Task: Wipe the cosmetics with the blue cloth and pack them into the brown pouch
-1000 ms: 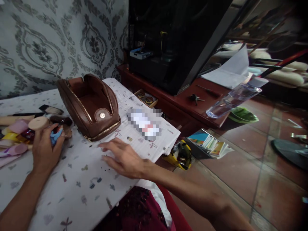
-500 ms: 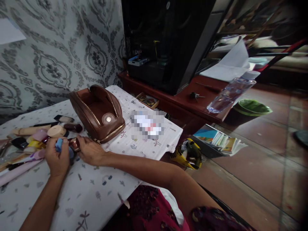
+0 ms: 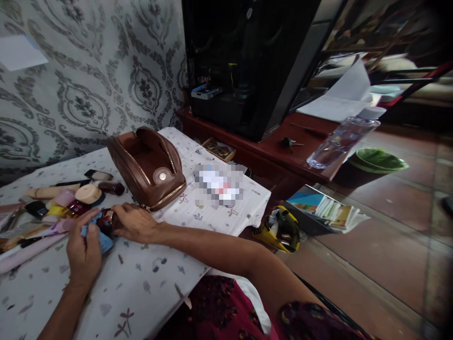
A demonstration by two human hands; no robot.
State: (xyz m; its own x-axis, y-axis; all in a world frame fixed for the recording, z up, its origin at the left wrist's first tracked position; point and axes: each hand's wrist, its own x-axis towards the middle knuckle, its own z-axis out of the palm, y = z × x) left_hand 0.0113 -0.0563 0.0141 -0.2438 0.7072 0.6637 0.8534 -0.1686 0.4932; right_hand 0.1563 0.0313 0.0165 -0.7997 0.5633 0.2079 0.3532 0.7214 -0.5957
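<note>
My left hand is closed on a blue cloth, part of which hangs out below the fingers. The cloth lies against a small dark red-brown bottle or jar; its exact kind is hard to make out. Around the other end of that container the fingers of my right hand are wrapped. Left of my hands, several cosmetics lie in a pile, among them a beige-lidded jar and a pink tube. Behind my right hand stands an open brown cosmetic bag, its zip apart.
A blurred-out flat object lies on the patterned tablecloth. On the red-brown cabinet are a water bottle, keys and paper. A green-lined bin and a box of booklets stand lower right.
More of the blue cloth now shows below my left hand, spread against the dark container. My right hand stays on the container. The view has shifted slightly.
</note>
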